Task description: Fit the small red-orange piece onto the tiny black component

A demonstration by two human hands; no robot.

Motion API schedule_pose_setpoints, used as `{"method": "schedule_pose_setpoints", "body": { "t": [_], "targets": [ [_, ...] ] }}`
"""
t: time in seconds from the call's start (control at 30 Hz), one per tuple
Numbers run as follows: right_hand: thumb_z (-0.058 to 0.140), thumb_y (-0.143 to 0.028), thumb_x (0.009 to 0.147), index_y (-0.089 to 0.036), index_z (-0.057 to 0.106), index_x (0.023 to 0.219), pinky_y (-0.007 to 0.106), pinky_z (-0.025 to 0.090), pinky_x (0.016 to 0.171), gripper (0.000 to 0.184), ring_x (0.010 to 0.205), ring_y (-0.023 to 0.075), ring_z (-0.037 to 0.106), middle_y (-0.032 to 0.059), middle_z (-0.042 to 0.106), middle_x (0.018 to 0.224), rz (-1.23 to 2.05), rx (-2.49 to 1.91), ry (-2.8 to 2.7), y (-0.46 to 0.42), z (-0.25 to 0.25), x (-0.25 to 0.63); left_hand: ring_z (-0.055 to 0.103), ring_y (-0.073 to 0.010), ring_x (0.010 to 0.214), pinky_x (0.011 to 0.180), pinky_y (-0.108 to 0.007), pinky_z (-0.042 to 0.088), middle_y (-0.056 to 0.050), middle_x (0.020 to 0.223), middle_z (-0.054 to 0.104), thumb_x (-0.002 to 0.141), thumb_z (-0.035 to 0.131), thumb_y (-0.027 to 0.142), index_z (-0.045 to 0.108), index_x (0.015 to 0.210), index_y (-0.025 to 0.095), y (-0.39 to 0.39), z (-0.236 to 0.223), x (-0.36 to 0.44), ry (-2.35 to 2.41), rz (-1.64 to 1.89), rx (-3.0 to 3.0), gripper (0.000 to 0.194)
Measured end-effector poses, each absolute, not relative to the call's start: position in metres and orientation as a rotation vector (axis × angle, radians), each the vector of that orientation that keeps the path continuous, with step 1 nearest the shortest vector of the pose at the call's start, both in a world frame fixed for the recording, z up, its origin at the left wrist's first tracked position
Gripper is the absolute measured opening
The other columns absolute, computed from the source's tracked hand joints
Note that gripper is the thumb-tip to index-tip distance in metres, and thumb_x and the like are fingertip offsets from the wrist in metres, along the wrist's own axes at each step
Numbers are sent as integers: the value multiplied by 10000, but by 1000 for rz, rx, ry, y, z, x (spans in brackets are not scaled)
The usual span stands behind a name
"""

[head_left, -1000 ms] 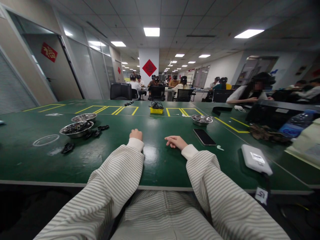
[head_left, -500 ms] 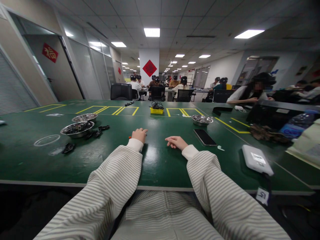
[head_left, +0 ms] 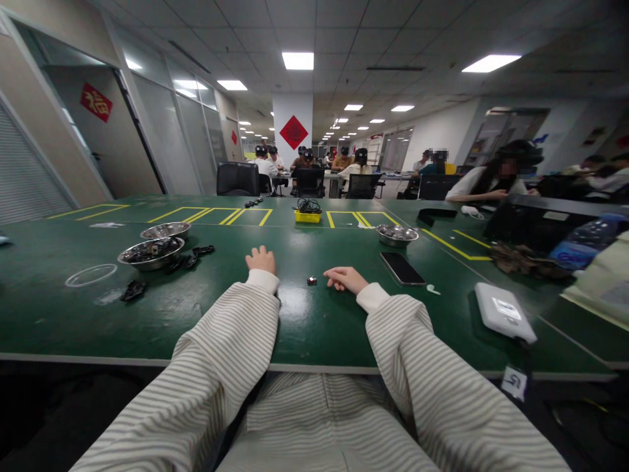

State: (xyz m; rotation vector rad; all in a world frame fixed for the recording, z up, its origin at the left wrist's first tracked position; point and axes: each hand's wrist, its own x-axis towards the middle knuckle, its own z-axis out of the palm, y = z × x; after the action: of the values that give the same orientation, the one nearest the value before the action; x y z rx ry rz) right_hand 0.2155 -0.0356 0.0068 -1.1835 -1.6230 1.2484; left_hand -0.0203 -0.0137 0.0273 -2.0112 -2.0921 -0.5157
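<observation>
A small dark and red piece (head_left: 312,280), too small to name, lies on the green table between my hands. It is just left of the fingertips of my right hand (head_left: 346,279), which rests on its side with the index finger stretched out and the others loosely bent. Nothing shows in that hand. My left hand (head_left: 261,260) is palm down to the left of the piece, fingers apart and pointing away from me. What lies beneath its palm is hidden. Further left stand a metal bowl (head_left: 128,257) of dark parts and a second metal bowl (head_left: 147,233) behind it.
Black pieces (head_left: 133,290) and a clear ring-shaped lid (head_left: 91,275) lie at left. To the right are a phone (head_left: 401,268), a white earbud (head_left: 433,289), a white device (head_left: 504,313) and another metal bowl (head_left: 397,241). A yellow tray (head_left: 308,217) holds black cables.
My left hand has moved left and slightly away from me, its fingers spreading. The small dark and red piece now shows on the table near my right hand, which has barely moved.
</observation>
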Motion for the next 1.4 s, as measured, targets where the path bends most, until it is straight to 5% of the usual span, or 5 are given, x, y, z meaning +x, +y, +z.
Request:
{"method": "schedule_pose_setpoints", "body": {
  "t": [0.2, 0.37, 0.77, 1.1, 1.4],
  "targets": [
    [535, -204, 699, -110, 616, 788, 137, 320, 339, 153, 376, 33, 435, 6, 600, 540, 1247, -1177, -1639, -36, 8, 216, 519, -147, 848, 731, -347, 440, -62, 968, 525, 798, 448, 282, 497, 990, 111, 0, 25, -49, -2259, -392, -2081, 262],
    [541, -241, 695, -111, 613, 806, 139, 319, 348, 186, 387, 33, 441, 4, 594, 552, 1243, -1151, -1642, -37, 7, 215, 528, -147, 815, 741, -280, 413, -44, 875, 580, 735, 526, 269, 586, 867, 159, -9, 19, -11, -1821, -543, -2451, 182],
    [630, -317, 597, -114, 618, 676, 168, 326, 392, 218, 419, 48, 454, -6, 579, 531, 1248, -1060, -1641, -44, 7, 203, 528, -134, 772, 736, -243, 406, -44, 850, 593, 758, 471, 301, 503, 1053, 167, -42, 11, 39, -1033, -846, -2674, 325],
    [651, -333, 544, -124, 589, 721, 172, 313, 381, 281, 385, 38, 419, -18, 558, 522, 1270, -1031, -1588, -38, 1, 205, 488, -190, 895, 787, -300, 391, -72, 993, 538, 663, 581, 345, 486, 1091, 173, -35, 10, 33, -1169, -711, -2705, 471],
    [674, -281, 509, -125, 613, 682, 200, 349, 416, 241, 419, 70, 453, -16, 556, 496, 1056, -1062, -1636, -43, 8, 209, 538, -120, 719, 701, -243, 437, -22, 769, 586, 682, 550, 192, 595, 854, 158, -24, 1, 32, -1401, -830, -2765, 181]
  ]
}}
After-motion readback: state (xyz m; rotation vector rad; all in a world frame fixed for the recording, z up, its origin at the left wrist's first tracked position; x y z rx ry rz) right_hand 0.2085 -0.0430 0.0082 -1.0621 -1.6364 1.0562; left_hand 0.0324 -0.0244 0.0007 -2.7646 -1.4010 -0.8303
